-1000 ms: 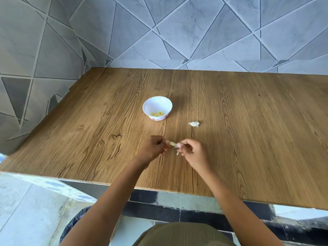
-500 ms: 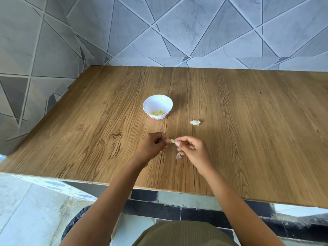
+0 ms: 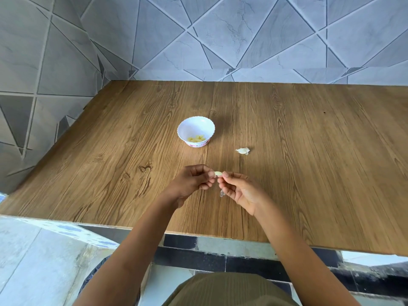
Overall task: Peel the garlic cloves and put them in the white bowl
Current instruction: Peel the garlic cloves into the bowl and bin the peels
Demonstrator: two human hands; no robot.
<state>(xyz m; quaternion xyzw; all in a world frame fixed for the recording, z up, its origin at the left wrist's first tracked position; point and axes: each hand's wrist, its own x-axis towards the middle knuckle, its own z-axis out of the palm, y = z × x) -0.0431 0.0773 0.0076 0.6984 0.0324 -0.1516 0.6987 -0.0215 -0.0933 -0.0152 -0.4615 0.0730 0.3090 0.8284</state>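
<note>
Left hand (image 3: 194,180): fingers are curled; one end of the garlic clove (image 3: 218,173) is pinched at the fingertips.
Right hand (image 3: 240,191): fingers are curled; the clove's other end is pinched between thumb and forefinger.
Garlic clove: it is held between both hands, just above the table (image 3: 309,151) and on the near side of the bowl. Its visible surface appears pale and bare.
Skin scrap (image 3: 221,193): a thin translucent piece is seen under the right fingers. Whether it is held or lying on the table cannot be told.
White bowl (image 3: 195,127): it stands upright beyond the hands, apart from them. Peeled cloves (image 3: 196,138) are seen inside.
Second clove (image 3: 242,150): it lies on the table to the right of the bowl, with its skin on.
Step judged: the last skin is being stripped, and transfer to the bowl is due.
Risk, slipping: a bare clove is slick and could be squeezed out of so small a pinch.
Risk, residue: skin clinging to the hidden side could be carried into the bowl.
Risk, omission: the second clove could be overlooked.
</note>
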